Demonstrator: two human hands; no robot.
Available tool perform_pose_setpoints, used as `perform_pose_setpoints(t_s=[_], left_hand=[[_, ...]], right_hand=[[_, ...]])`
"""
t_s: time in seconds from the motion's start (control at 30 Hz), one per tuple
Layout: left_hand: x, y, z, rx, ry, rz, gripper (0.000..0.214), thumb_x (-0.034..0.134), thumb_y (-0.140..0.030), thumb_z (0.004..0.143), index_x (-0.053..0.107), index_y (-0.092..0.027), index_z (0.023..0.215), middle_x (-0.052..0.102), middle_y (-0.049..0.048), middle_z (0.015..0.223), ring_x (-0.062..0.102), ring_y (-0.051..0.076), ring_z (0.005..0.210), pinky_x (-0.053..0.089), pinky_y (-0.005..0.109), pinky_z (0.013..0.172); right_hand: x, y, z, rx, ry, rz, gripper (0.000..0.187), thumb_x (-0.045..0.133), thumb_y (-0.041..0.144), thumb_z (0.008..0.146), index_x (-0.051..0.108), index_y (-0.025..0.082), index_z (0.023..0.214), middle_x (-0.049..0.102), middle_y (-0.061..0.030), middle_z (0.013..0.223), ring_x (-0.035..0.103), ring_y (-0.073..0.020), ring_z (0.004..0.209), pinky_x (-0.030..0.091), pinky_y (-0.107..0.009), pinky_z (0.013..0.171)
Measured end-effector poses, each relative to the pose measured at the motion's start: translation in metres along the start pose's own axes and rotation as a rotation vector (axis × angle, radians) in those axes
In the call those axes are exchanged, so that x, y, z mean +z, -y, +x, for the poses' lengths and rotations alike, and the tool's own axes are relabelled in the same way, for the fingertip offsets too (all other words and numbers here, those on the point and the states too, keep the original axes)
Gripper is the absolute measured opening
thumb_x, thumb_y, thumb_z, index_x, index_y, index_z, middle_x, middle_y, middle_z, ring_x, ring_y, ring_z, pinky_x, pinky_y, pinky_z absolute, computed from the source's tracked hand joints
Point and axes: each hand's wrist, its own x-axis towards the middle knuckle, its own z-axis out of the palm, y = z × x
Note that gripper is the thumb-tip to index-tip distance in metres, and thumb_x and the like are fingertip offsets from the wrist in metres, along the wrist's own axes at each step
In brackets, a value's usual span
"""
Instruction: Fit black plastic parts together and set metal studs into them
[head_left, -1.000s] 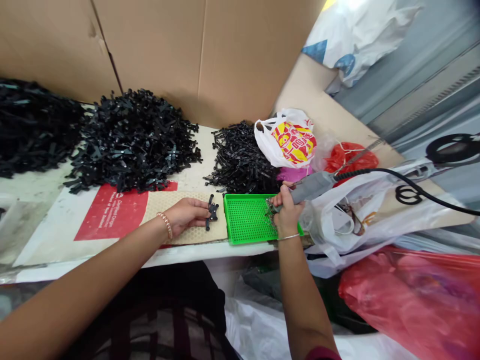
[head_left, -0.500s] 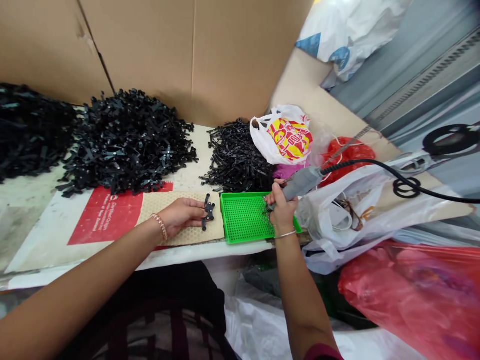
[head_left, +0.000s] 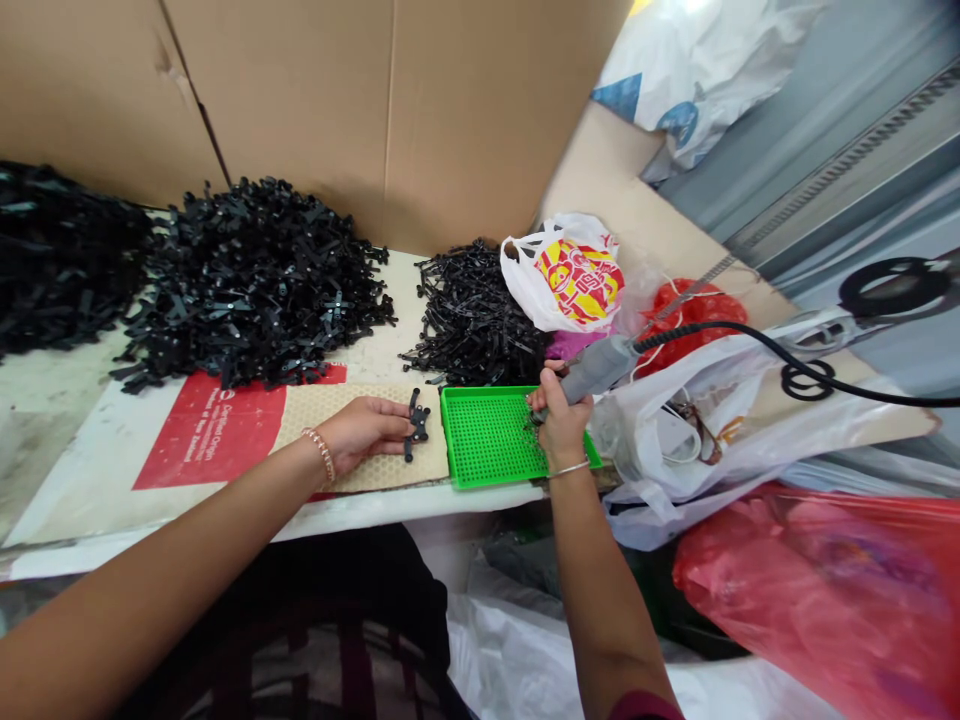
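My left hand (head_left: 371,432) pinches a small black plastic part (head_left: 418,425) with several short arms, over a tan textured mat (head_left: 429,470). In my right hand (head_left: 562,420) is a grey corded electric screwdriver (head_left: 598,366), its black cable (head_left: 765,345) running off to the right. Its tip is lowered at the right side of a shallow green perforated tray (head_left: 484,440), by some small metal screws (head_left: 534,412). My fingers partly hide the tip and the screws, so I cannot tell whether the tip holds one.
A large heap of black parts (head_left: 259,285) lies behind my left hand, another heap (head_left: 64,260) farther left. Thin black strips (head_left: 480,310) are piled behind the tray. A cardboard wall (head_left: 300,110) rises at the back. Plastic bags (head_left: 577,280) crowd the right side.
My right hand and the screwdriver have shifted very slightly left over the tray. My left hand keeps the same hold on the black plastic part.
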Motion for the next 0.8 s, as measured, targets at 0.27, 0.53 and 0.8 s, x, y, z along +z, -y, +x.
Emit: perform_pose_setpoints(t_s=[0.27, 0.53, 0.8], left_hand=[[-0.002, 0.000, 0.001, -0.005, 0.014, 0.017, 0.017, 0.070, -0.001, 0.062, 0.069, -0.009, 0.076, 0.071, 0.0069, 0.074, 0.067, 0.014, 0.069, 0.056, 0.022, 0.062], [-0.002, 0.004, 0.005, 0.016, 0.036, -0.014, 0.015, 0.070, 0.000, 0.060, 0.068, -0.010, 0.072, 0.070, 0.0058, 0.071, 0.066, 0.014, 0.066, 0.055, 0.022, 0.061], [-0.001, 0.006, 0.006, 0.051, 0.056, -0.042, 0.016, 0.072, 0.000, 0.058, 0.069, -0.010, 0.071, 0.070, 0.0062, 0.071, 0.064, 0.012, 0.064, 0.055, 0.021, 0.059]], right_hand=[[0.001, 0.000, 0.000, 0.013, 0.007, -0.033, 0.028, 0.072, 0.037, 0.072, 0.058, 0.017, 0.085, 0.043, 0.0089, 0.046, 0.038, -0.0077, 0.038, 0.039, -0.022, 0.044], [0.002, 0.005, 0.000, 0.008, -0.049, -0.048, 0.034, 0.073, 0.037, 0.070, 0.060, 0.015, 0.093, 0.044, 0.0098, 0.045, 0.038, -0.0077, 0.039, 0.040, -0.022, 0.045], [0.078, 0.048, -0.022, 0.065, -0.043, 0.352, 0.031, 0.070, 0.040, 0.071, 0.055, 0.022, 0.092, 0.032, 0.0131, 0.045, 0.028, -0.0051, 0.037, 0.037, -0.018, 0.045]])
